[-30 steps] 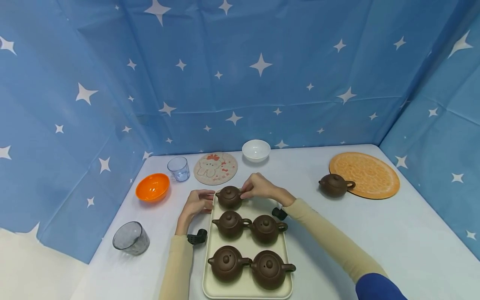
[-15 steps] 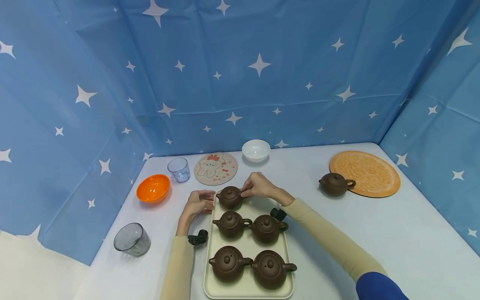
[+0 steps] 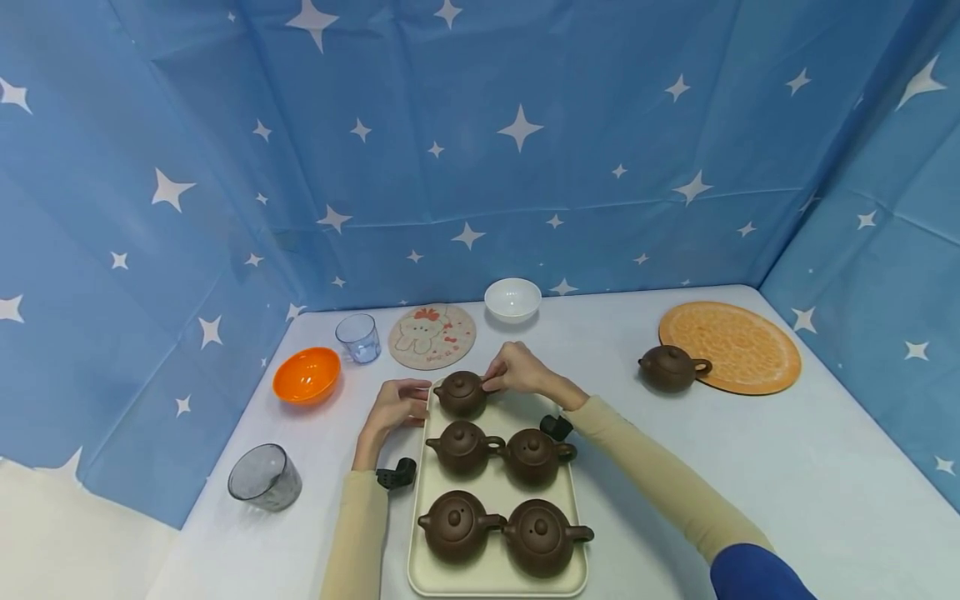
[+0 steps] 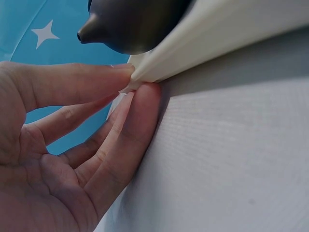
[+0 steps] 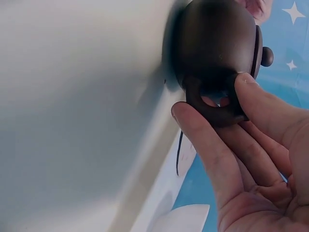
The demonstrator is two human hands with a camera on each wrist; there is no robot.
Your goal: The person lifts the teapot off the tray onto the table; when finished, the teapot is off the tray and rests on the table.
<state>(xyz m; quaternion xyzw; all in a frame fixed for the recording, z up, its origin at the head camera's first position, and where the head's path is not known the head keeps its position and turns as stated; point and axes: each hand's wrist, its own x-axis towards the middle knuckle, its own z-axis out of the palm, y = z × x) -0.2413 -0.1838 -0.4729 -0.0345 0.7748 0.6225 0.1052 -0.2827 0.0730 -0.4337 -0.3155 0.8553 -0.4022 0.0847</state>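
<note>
The cream tray [image 3: 491, 575] holds five brown teapots; the right hand [image 3: 517, 372] pinches the far teapot's [image 3: 460, 393] handle, while the left hand [image 3: 396, 405] pinches the tray's far-left corner.

The tray [image 3: 495, 575] is lying at the near middle of the table [image 3: 750, 483], and five teapots are being carried on it: one [image 3: 461, 393] at its far end, two [image 3: 462, 448] [image 3: 531, 457] behind two [image 3: 456, 526] [image 3: 540, 537]. Left of the tray, a glass [image 3: 264, 477], a bowl [image 3: 305, 375] and a cup [image 3: 357, 337] are sitting. Behind the tray, a mat [image 3: 432, 336] and another bowl [image 3: 512, 299] are lying. Right of the tray, a sixth teapot [image 3: 667, 368] is standing beside a round mat [image 3: 729, 347].
</note>
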